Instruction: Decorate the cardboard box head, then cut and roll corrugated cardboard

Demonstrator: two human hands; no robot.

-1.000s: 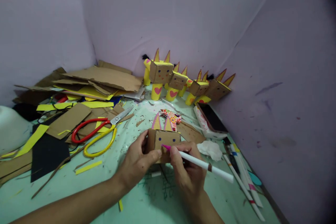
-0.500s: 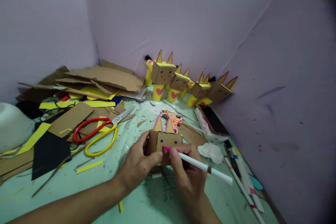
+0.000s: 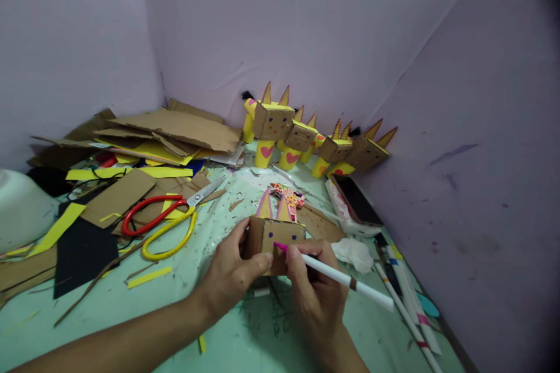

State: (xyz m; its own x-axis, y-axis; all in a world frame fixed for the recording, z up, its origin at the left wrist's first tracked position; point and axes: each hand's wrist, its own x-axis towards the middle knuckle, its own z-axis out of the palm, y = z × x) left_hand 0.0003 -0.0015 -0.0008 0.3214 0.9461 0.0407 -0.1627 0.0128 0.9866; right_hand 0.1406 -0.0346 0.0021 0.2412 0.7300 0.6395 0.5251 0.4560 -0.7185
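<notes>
My left hand (image 3: 230,271) grips the left side of a small cardboard box head (image 3: 271,236) that has two pink-and-yellow pointed ears and dark dot eyes. My right hand (image 3: 312,291) holds a white marker (image 3: 345,280) with a pink tip, and the tip touches the front face of the box. The box rests on the mint-green table (image 3: 131,309) right in front of me.
Several finished cardboard figures (image 3: 306,137) on yellow tube legs stand along the back wall. Red-and-yellow scissors (image 3: 164,221) lie left of the box, beside cardboard and yellow paper scraps (image 3: 144,145). A phone (image 3: 356,201), crumpled tissue (image 3: 352,250) and more pens (image 3: 405,297) lie to the right.
The marker tip has shifted slightly on the box face, and my right hand tilted the pen a little lower. The left hand keeps its hold.
</notes>
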